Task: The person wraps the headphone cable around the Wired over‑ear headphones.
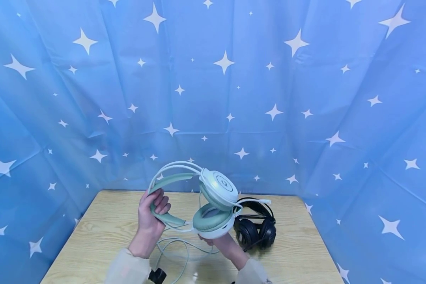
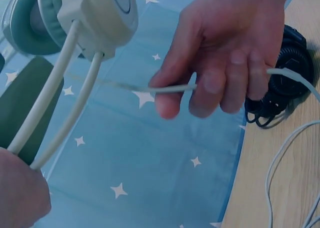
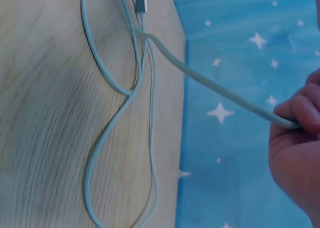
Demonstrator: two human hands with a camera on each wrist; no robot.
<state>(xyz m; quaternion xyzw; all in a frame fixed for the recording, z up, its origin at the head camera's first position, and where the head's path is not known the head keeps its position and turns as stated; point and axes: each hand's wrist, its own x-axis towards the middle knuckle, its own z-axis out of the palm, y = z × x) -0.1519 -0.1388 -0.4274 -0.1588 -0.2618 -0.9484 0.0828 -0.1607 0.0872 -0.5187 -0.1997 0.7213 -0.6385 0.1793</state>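
Note:
A white-and-mint headset [image 1: 218, 185] is held up above the table, its headband to the left and its ear cups to the right. My left hand [image 1: 152, 213] grips the headband, fingers curled round the green padded strip. Below the ear cups, partly hidden by them, is my right hand [image 1: 221, 242]. In the left wrist view that right hand [image 2: 230, 48] holds the headset's thin cable [image 2: 172, 89], which passes through its curled fingers. From the same hand [image 3: 300, 143] in the right wrist view, the cable [image 3: 220, 90] slants to loose loops on the table.
A black headset [image 1: 255, 228] lies on the wooden table [image 1: 291, 260], right of my right hand. The cable's metal plug [image 3: 141, 2] shows near its loops in the right wrist view. Blue star-patterned cloth [image 1: 213, 98] hangs behind and along both sides.

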